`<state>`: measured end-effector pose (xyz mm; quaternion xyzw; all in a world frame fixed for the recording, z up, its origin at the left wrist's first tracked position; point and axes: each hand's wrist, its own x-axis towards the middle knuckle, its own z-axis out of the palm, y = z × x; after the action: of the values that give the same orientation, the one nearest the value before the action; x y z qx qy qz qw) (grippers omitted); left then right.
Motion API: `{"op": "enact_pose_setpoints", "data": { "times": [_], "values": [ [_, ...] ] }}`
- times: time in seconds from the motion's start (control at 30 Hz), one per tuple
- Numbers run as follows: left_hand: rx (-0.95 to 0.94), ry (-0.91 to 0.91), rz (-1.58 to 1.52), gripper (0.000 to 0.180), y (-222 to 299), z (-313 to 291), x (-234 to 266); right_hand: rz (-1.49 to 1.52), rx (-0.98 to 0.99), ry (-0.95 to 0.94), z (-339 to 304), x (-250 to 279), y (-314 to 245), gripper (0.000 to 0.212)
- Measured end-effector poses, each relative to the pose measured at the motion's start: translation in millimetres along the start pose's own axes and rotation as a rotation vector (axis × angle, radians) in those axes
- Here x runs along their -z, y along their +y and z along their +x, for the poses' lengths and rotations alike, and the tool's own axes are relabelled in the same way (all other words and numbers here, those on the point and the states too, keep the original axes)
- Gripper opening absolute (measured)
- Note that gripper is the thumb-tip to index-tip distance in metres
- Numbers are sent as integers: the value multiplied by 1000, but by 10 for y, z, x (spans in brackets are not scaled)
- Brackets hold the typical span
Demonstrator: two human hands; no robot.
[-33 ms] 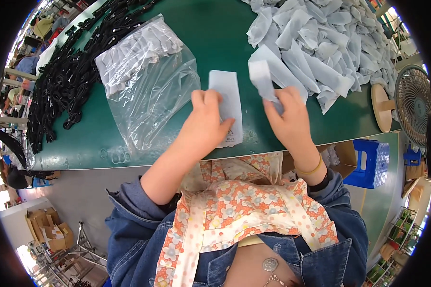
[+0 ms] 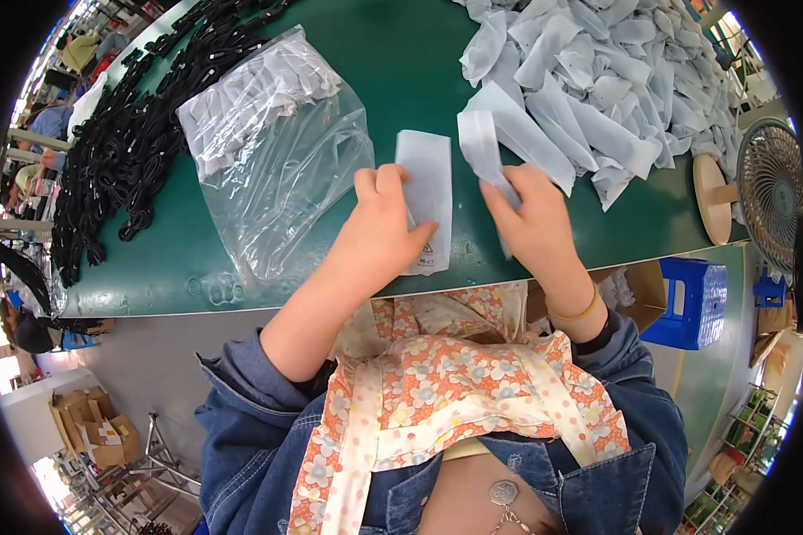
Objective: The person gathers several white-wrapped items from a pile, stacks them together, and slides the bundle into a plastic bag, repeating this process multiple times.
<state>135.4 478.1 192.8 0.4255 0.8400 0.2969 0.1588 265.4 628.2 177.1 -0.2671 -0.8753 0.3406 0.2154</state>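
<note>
A flat stack of narrow frosted plastic bags (image 2: 430, 169), with small print near its lower end, lies close to the table's front edge. My left hand (image 2: 385, 214) grips it along the left side, thumb across its face and fingers curled at the far edge. To the right, my right hand (image 2: 533, 218) pinches one frosted plastic bag (image 2: 480, 143) between thumb and fingers, its upper end bent over. A gap separates this bag from the stack. Left of my left hand lies a clear plastic bag (image 2: 285, 178) with bundled frosted packets in its far end.
A large heap of filled frosted bags (image 2: 589, 80) covers the far right of the green table (image 2: 393, 53). Black cords (image 2: 125, 169) are spread along the left. A fan (image 2: 776, 196) stands at the right edge; a blue stool (image 2: 691, 303) and cardboard box (image 2: 647, 294) sit below.
My right hand has shifted slightly left with its bag, toward the stack. The stack has turned a little under my left hand, which stays nearly in place.
</note>
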Motion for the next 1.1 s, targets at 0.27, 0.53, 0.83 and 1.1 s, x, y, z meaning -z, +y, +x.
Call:
{"op": "enact_pose_setpoints", "data": {
  "times": [0.27, 0.53, 0.83, 1.1],
  "values": [
    [19, 36, -421, 50, -149, -43, -145, 534, -239, -255, -7, -341, -153, 29],
    [-333, 214, -50, 41, -132, -40, -193, 125, 388, -55, 110, -100, 74, 29],
    [-374, 244, -93, 40, -156, -40, -204, -315, 299, -2, 115, 20, 11, 18],
    [-445, 247, 67, 41, -223, 13, -186, -149, 193, 25, 862, 34, 325, 20]
  ]
}}
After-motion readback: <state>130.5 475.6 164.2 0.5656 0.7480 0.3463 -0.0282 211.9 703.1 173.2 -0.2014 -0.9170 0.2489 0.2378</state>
